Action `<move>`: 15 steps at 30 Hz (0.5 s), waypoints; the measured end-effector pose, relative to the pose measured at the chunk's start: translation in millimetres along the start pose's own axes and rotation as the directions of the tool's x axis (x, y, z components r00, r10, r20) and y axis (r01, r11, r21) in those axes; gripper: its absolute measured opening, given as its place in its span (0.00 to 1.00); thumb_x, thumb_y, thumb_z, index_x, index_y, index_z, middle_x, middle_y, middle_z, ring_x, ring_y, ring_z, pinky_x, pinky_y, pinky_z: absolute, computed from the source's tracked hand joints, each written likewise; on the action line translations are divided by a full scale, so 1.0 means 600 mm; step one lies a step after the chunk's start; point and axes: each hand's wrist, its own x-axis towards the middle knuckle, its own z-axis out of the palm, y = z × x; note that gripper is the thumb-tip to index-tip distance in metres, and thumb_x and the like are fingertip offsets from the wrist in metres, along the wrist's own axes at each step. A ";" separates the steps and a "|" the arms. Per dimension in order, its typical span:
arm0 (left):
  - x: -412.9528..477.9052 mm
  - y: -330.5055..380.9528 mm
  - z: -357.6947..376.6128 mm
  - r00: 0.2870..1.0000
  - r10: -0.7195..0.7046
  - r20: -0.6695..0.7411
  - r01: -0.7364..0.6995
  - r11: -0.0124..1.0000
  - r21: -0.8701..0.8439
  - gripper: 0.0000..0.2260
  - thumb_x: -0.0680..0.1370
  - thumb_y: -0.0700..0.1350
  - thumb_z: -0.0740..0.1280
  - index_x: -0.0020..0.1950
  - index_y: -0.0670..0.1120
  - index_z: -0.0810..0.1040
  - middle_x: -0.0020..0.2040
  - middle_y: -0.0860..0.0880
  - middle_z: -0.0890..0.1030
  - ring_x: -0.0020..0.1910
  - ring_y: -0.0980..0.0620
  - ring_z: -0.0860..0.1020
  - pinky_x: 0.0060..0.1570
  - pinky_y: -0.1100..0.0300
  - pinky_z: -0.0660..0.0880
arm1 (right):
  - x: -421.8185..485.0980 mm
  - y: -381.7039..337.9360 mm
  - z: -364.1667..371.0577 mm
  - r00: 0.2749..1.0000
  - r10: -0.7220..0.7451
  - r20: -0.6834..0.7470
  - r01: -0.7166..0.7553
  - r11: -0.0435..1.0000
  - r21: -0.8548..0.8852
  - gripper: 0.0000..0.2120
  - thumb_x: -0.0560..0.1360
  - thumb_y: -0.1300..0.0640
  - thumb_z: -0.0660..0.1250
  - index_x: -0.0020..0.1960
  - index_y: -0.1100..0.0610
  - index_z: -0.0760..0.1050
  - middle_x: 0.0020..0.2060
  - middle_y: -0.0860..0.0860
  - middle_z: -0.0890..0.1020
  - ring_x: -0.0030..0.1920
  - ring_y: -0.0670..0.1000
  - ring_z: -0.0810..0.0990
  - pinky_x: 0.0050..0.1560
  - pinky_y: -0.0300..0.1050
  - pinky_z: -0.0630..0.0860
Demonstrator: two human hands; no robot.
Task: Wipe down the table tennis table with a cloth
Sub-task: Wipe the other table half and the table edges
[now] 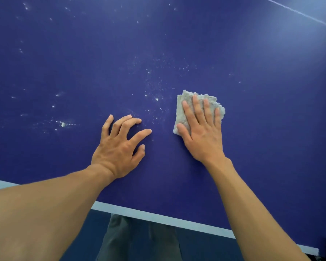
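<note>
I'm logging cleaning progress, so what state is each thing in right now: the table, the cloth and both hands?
table tennis table: dusty, with white specks scattered left of and beyond the cloth.
cloth: folded, lying flat on the table under the right hand.
right hand: flat, fingers straight, pressing on the cloth.
left hand: fingers spread, fingertips resting on the table, holding nothing.

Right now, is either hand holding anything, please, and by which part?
Nothing is gripped. The right hand lies flat on the middle of the cloth, pressing it onto the table; the left hand touches bare table.
</note>
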 end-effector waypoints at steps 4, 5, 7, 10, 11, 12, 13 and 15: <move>0.003 0.002 0.000 1.000 0.001 -0.022 -0.002 1.000 -0.006 0.20 0.79 0.54 0.59 0.69 0.53 0.80 0.72 0.45 0.72 0.74 0.41 0.69 0.76 0.32 0.56 | 0.060 0.127 -0.043 0.833 0.553 -0.002 -0.545 0.822 0.163 0.32 0.84 0.37 0.45 0.85 0.44 0.42 0.84 0.46 0.41 0.83 0.53 0.37 0.80 0.62 0.34; 0.003 0.002 0.001 1.000 0.004 -0.030 -0.004 1.000 -0.005 0.20 0.79 0.54 0.59 0.69 0.53 0.80 0.71 0.44 0.73 0.74 0.40 0.69 0.76 0.32 0.57 | 0.091 0.146 -0.053 0.739 0.673 -0.004 -0.657 0.723 0.215 0.32 0.84 0.38 0.45 0.85 0.45 0.42 0.85 0.47 0.42 0.83 0.54 0.37 0.80 0.64 0.34; 0.004 -0.002 0.005 0.999 0.005 -0.039 -0.005 1.000 -0.008 0.20 0.79 0.54 0.60 0.68 0.53 0.80 0.71 0.44 0.73 0.74 0.40 0.69 0.76 0.32 0.57 | 0.159 0.155 -0.072 0.593 0.805 0.001 -0.776 0.571 0.270 0.32 0.85 0.40 0.44 0.85 0.47 0.41 0.85 0.50 0.42 0.83 0.57 0.37 0.79 0.66 0.35; 0.005 -0.002 0.006 0.999 0.018 -0.039 -0.019 1.000 -0.003 0.20 0.79 0.54 0.60 0.69 0.53 0.78 0.71 0.45 0.72 0.74 0.40 0.69 0.76 0.31 0.57 | 0.235 0.111 -0.075 0.677 0.735 -0.029 -0.710 0.663 0.238 0.31 0.85 0.41 0.43 0.85 0.49 0.40 0.84 0.52 0.41 0.83 0.59 0.37 0.79 0.67 0.34; 0.006 -0.002 0.005 0.999 0.020 -0.039 -0.020 1.000 0.002 0.20 0.78 0.55 0.60 0.69 0.53 0.78 0.71 0.45 0.72 0.74 0.40 0.69 0.75 0.31 0.57 | 0.247 0.087 -0.072 0.770 0.637 -0.040 -0.616 0.758 0.212 0.31 0.85 0.41 0.43 0.85 0.49 0.40 0.84 0.51 0.41 0.83 0.58 0.36 0.79 0.66 0.34; 0.006 -0.001 0.005 0.999 0.018 -0.036 -0.018 1.000 0.002 0.20 0.78 0.55 0.61 0.69 0.53 0.78 0.71 0.45 0.72 0.74 0.40 0.69 0.75 0.31 0.58 | 0.250 0.064 -0.068 0.861 0.507 -0.041 -0.493 0.851 0.182 0.31 0.85 0.41 0.43 0.85 0.48 0.41 0.84 0.51 0.41 0.83 0.57 0.36 0.79 0.66 0.33; 0.006 -0.001 0.005 0.999 0.015 -0.033 -0.015 1.000 -0.006 0.20 0.78 0.54 0.61 0.68 0.53 0.78 0.71 0.45 0.73 0.73 0.40 0.69 0.75 0.31 0.58 | 0.241 0.046 -0.062 0.936 0.348 -0.040 -0.340 0.931 0.135 0.31 0.85 0.40 0.44 0.85 0.48 0.41 0.84 0.50 0.41 0.83 0.56 0.36 0.79 0.65 0.33; 0.006 -0.002 0.006 0.999 0.015 -0.033 -0.016 1.000 -0.018 0.20 0.78 0.54 0.61 0.68 0.53 0.79 0.71 0.45 0.73 0.73 0.40 0.69 0.75 0.31 0.58 | 0.206 0.041 -0.052 1.000 0.019 -0.011 -0.019 1.000 0.015 0.31 0.85 0.39 0.44 0.85 0.46 0.43 0.85 0.48 0.42 0.84 0.55 0.37 0.80 0.63 0.33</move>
